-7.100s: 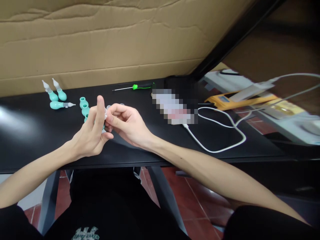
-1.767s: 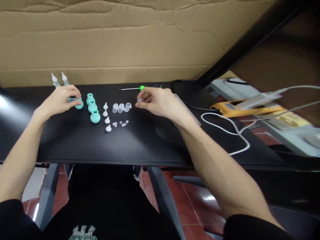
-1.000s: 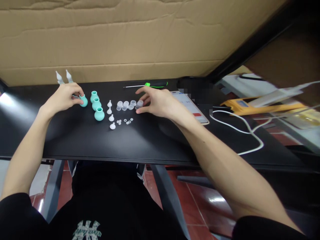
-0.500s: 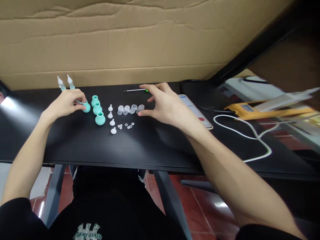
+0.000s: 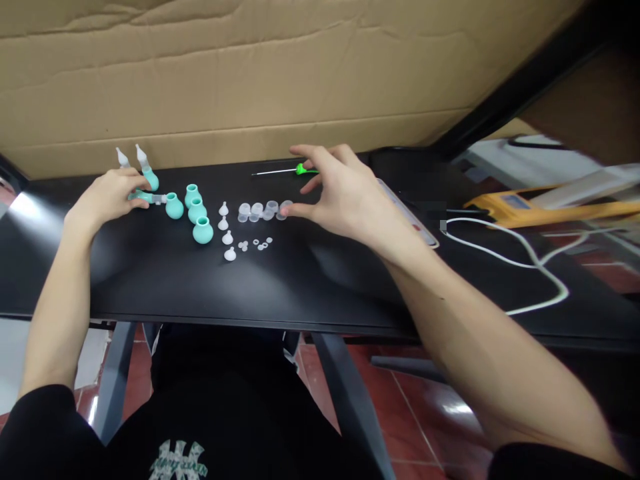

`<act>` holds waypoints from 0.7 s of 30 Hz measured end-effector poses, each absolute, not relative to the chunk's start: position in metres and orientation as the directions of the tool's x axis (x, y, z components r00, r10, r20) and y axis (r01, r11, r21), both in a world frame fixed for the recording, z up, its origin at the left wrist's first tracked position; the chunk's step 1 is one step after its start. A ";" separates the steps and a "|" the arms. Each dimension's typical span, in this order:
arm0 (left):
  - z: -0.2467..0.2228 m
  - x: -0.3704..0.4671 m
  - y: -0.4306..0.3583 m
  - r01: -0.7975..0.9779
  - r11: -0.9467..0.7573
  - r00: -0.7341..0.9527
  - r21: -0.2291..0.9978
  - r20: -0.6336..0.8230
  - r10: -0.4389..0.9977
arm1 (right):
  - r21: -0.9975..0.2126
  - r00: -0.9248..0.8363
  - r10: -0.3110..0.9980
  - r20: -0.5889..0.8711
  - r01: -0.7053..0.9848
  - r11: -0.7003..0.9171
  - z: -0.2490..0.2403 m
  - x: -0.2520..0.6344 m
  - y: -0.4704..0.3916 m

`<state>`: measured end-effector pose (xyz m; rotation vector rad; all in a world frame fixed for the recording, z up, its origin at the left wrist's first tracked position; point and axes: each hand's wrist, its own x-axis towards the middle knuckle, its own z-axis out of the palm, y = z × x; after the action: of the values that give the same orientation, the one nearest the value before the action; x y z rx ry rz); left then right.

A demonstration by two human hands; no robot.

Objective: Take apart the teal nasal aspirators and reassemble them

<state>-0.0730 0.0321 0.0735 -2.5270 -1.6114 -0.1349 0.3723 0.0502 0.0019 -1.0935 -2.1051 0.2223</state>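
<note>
Left hand (image 5: 107, 197) over lying teal dropper (image 5: 144, 196), pinching or merely touching cannot tell; dropper's end close by open bulb (image 5: 174, 207), sideways push could topple it; right hand (image 5: 345, 187) spread, holding nothing, thumb at clear cups (image 5: 271, 208); low sweep could scatter tiny discs (image 5: 261, 247)

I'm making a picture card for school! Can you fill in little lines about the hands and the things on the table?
Left hand: over a lying teal bulb with nozzle; grip unclear
Right hand: open, thumb at the clear cups
Open teal bulbs: four, necks up
White tips: four, lined up
Pale discs and rings: nearer side of the cups
Green-handled tool: behind the cups
</note>
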 end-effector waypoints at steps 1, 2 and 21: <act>0.072 -0.073 0.034 0.913 -0.389 0.402 -0.125 0.111 0.909 | -0.462 -0.353 0.762 0.542 0.632 0.622 0.001 0.371 0.051; 0.070 -0.072 0.035 0.918 -0.361 0.378 -0.163 0.083 0.922 | -0.467 -0.344 0.758 0.554 0.626 0.625 0.001 0.370 0.052; 0.095 -0.012 -0.020 0.727 -0.519 0.685 -0.449 0.519 0.511 | -0.323 -0.347 0.442 0.827 0.350 0.879 0.035 0.335 -0.001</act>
<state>-0.0125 -0.0202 0.0953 -2.2379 -0.9447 -0.4270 0.3347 -0.0008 0.0350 -0.5801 -1.9666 0.1061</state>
